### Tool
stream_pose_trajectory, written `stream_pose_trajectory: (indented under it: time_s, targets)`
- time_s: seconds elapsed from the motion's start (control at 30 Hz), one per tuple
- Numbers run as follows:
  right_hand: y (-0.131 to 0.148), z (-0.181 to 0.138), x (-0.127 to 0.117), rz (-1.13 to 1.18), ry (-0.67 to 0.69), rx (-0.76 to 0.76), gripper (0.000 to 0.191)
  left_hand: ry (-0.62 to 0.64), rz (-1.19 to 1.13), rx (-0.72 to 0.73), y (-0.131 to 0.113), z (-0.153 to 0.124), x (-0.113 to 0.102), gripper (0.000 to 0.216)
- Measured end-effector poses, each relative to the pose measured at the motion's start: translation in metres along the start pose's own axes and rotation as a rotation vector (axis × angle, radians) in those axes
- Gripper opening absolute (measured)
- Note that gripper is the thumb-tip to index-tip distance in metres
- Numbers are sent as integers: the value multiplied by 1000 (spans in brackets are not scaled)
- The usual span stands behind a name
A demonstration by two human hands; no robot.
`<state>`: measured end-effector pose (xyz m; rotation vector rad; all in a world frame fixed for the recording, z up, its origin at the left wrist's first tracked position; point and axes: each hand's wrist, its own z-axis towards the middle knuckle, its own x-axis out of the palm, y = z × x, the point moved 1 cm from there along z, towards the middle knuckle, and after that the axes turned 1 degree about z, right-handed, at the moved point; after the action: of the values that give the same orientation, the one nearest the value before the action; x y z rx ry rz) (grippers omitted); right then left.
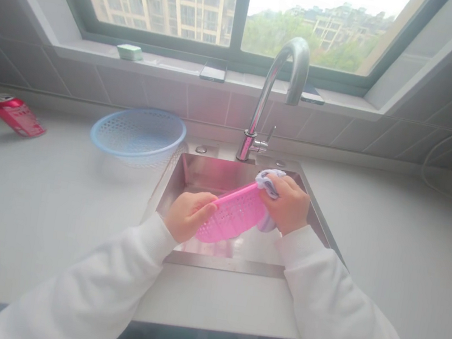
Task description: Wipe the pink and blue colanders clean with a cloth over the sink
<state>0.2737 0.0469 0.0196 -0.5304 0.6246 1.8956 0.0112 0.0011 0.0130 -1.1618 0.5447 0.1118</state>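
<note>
I have a white worktop (397, 274) filling the lower view, its front corners covered or cut off, with a window (208, 2) above its back edge. The steel sink (229, 264) is set into its middle; hands and basket hide part of the bowl, and I can't make out a drain. A blue plastic basket (136, 147) sits by the back edge, left of the sink, and a gooseneck faucet (265, 99) rises behind the bowl. The pink perforated basket (231, 215) is held tilted over the sink, right end higher. The left hand (189, 215) pinches its left rim between thumb and fingers; the right hand (291, 205) has its fingers closed round a pale cloth (269, 181) against the right end, hiding that end. Near the back-left corner is a red drink can (17, 115); its white lettering is too blurred for me to read. On the sill, 2 flat items (213, 71) are indistinct.
</note>
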Motion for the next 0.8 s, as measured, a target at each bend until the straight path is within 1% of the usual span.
stream_pose_trajectory:
  time_s: [0.07, 0.13, 0.2, 0.27, 0.33, 0.37, 0.43, 0.47, 0.53, 0.6, 0.67, 0.7, 0.8]
  targets:
    - [-13, 3, -3, 110, -44, 125, 26, -44, -89, 138, 1, -4, -7, 81]
    - [-26, 5, -6, 171, -66, 224, 23, -108, -158, 209, 4, -4, -15, 86]
    - [-36, 7, -8, 178, -64, 269, 23, -126, -151, 208, 7, -1, -20, 85]
    - [-39, 7, -9, 168, -49, 269, 24, -82, -72, 178, 9, 5, -22, 80]
    - [-38, 6, -9, 154, -36, 255, 24, -45, 11, 139, 11, 10, -21, 68]
    - [-36, 5, -8, 143, -32, 241, 25, -46, 38, 108, 12, 11, -20, 59]
    - [-30, 3, -7, 113, -30, 190, 27, -68, 64, 26, 14, 13, -16, 40]
    - [-27, 2, -6, 94, -30, 158, 28, -88, 67, -15, 14, 13, -13, 36]
    - [-21, 1, -3, 44, -24, 88, 29, -138, 69, -67, 13, 12, -7, 37]
    - [-13, 0, -2, -25, -22, 27, 29, -170, 78, -80, 10, 11, -2, 46]
    - [-2, -1, -2, -104, -22, -58, 26, -152, 124, -96, 7, 10, 1, 49]
    - [6, -2, -3, -130, -11, -126, 25, -123, 160, -105, 5, 11, 2, 48]
    - [32, -6, -7, -123, 40, -387, 26, -56, 286, -95, 3, 12, 2, 47]
